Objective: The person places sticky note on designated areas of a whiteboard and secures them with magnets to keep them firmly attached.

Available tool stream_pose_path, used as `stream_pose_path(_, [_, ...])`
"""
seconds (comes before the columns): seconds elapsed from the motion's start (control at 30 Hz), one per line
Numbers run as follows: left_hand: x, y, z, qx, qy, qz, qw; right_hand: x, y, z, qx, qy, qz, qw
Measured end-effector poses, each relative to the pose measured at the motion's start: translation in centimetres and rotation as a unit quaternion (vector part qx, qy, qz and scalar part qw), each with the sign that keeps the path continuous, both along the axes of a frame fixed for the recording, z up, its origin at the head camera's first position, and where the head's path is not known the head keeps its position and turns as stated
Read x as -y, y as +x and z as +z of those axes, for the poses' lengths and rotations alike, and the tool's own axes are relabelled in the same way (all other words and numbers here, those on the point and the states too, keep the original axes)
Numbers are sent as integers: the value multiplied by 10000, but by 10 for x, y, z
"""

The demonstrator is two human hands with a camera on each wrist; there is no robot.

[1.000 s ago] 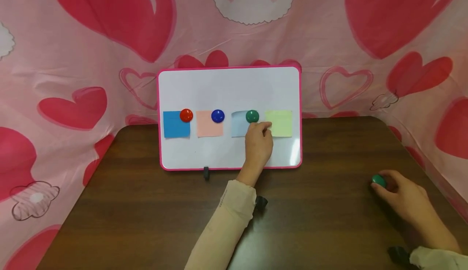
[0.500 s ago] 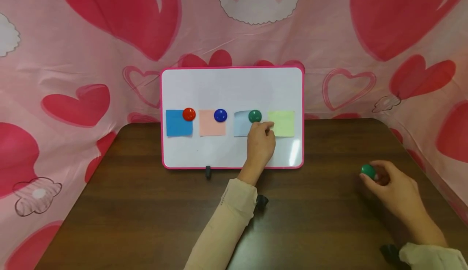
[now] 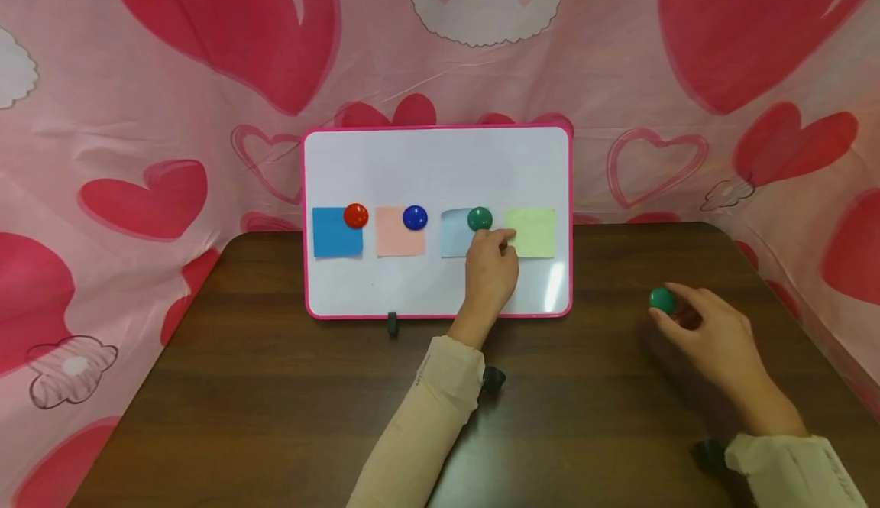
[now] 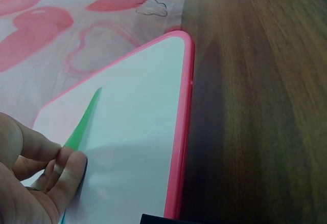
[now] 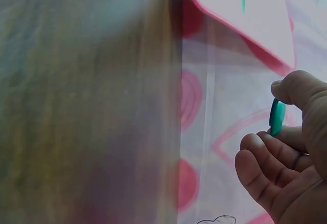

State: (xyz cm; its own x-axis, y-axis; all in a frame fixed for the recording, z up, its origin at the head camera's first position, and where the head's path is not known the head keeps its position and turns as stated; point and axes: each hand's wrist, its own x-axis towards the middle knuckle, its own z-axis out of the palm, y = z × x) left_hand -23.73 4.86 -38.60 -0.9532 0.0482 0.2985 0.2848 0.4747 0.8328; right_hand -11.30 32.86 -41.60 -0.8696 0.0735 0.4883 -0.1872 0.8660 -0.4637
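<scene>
A whiteboard [image 3: 433,164] with a pink frame stands upright at the table's back. My left hand [image 3: 491,267] is at its face, pinching the left edge of a yellow-green sticky note [image 3: 536,233]; in the left wrist view this note [image 4: 85,121] juts from between thumb and finger. To the right, over the table, my right hand [image 3: 718,344] holds a round green magnet [image 3: 662,301] by its edges. Seen from the right wrist, the magnet [image 5: 277,117] sits between thumb and forefinger, the other fingers loosely bent. The left hand partly covers a light blue note [image 3: 454,237].
A second green magnet [image 3: 480,218] is on the light blue note. Farther left, a blue magnet [image 3: 415,218] is on a pink note [image 3: 399,241] and a red magnet [image 3: 356,216] on a blue note [image 3: 337,234]. A small black piece [image 3: 392,325] is at the board's lower edge.
My right hand has moved left and away from me over the table, carrying the green magnet toward the whiteboard. The left hand stays at the yellow-green note.
</scene>
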Motion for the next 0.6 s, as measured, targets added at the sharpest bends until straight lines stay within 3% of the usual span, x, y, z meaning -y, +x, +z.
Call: stream_pose_path(0.6, [-1,1,0,110,40,62,9999,40,-37,31,-191,-332,182,9991])
